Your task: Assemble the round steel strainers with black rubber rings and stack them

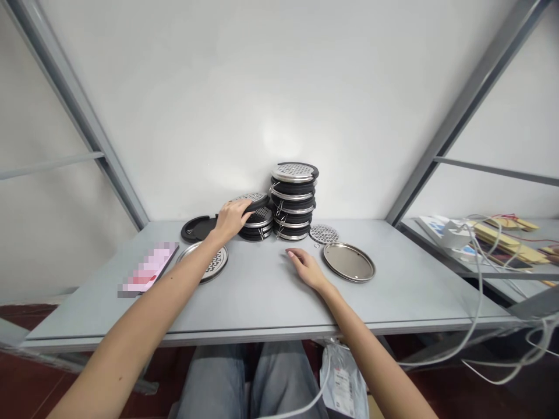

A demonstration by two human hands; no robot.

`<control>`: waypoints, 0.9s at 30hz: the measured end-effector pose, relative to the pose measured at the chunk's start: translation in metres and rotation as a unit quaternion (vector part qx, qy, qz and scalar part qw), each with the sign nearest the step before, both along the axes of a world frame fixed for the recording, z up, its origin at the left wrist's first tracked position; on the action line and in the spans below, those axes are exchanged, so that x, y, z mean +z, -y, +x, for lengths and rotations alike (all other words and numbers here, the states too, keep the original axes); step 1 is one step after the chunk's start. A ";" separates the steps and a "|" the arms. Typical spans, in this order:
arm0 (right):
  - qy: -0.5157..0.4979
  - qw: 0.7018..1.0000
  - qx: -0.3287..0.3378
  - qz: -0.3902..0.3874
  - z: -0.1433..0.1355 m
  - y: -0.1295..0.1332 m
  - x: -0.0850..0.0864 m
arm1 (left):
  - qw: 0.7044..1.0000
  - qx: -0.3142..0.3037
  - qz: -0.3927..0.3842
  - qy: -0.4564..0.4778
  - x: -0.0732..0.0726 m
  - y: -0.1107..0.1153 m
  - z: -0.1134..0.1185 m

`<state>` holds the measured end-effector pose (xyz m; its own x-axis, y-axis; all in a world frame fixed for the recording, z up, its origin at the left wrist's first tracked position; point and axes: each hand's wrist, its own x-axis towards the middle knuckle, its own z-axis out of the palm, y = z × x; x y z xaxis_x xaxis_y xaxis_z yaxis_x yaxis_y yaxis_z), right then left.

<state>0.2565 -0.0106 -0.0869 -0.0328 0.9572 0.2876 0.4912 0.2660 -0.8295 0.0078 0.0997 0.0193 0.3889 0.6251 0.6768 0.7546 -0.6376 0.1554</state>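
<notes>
My left hand (pixel 232 220) is closed on the black rim of a round perforated metal disc (pixel 257 198), held tilted at the top of a short stack of similar black-and-silver discs (pixel 257 230). Just right of it rises a taller stack (pixel 293 203), with small wire loops at its side. My right hand (pixel 305 267) rests low over the table with its fingers stretched and nothing in them. Close to that hand lies a shallow round metal tray (pixel 349 262). Behind the tray lie a thin perforated metal plate (pixel 324 233) and a small wire ring (pixel 317 245).
On the left are a black ring-shaped part (pixel 196 228), another perforated disc (pixel 216 265) partly behind my left forearm, and a phone (pixel 151 270). Metal posts (pixel 414 180) flank the grey table (pixel 262 302). White cables (pixel 478 291) hang at right, beside a shelf with yellow pieces (pixel 502 241).
</notes>
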 end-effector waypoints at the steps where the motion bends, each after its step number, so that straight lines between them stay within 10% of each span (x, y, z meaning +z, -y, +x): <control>1: 0.009 1.000 0.006 0.001 0.000 0.000 0.000 | 1.000 0.009 0.013 -0.024 -0.002 -0.001 0.002; 15: 0.090 0.994 0.040 0.054 0.000 0.002 -0.002 | 0.994 0.060 0.036 -0.080 -0.017 -0.008 0.014; 27: 0.109 0.991 0.047 0.056 0.000 0.003 -0.002 | 0.991 -0.018 -0.024 -0.128 -0.020 -0.007 0.010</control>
